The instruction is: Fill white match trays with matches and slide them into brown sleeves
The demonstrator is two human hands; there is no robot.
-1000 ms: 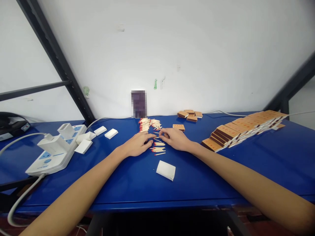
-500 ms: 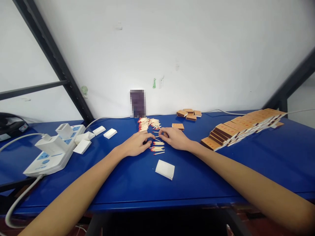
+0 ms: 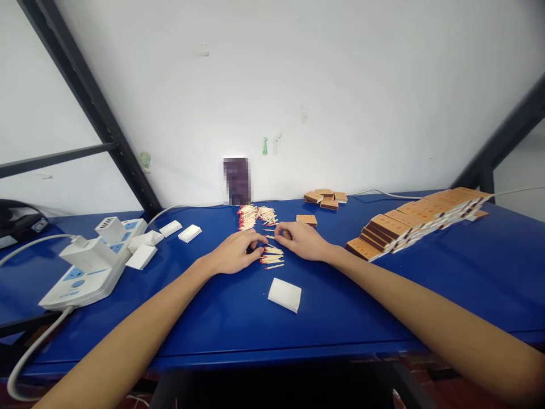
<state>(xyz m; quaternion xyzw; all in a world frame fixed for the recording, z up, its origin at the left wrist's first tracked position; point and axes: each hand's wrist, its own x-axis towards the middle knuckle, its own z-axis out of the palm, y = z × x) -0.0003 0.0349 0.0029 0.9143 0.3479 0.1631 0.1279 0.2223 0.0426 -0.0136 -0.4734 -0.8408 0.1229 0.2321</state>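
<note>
Red-tipped matches (image 3: 273,258) lie in a short row on the blue table between my hands. My left hand (image 3: 238,251) rests at their left ends, its fingers curved and the thumb and forefinger slightly apart. Across from it, my right hand (image 3: 304,240) has thumb and forefinger pinched at the end of a match (image 3: 269,237). Behind the hands is a larger heap of matches (image 3: 251,217). Closer to me a white matchbox tray (image 3: 285,294) lies by itself; its underside or contents cannot be made out.
A long stepped stack of matchboxes (image 3: 419,213) stands at right. More matchboxes (image 3: 326,198) lie by the wall, with one matchbox (image 3: 307,220) nearer. At left are white trays (image 3: 189,233) and a power strip (image 3: 91,272) with plugs and cables. A blurred dark object (image 3: 237,180) leans against the wall.
My left fingertips have come slightly nearer me, toward the row of matches. My right hand stays pinched in about the same place. The view has shifted a little.
</note>
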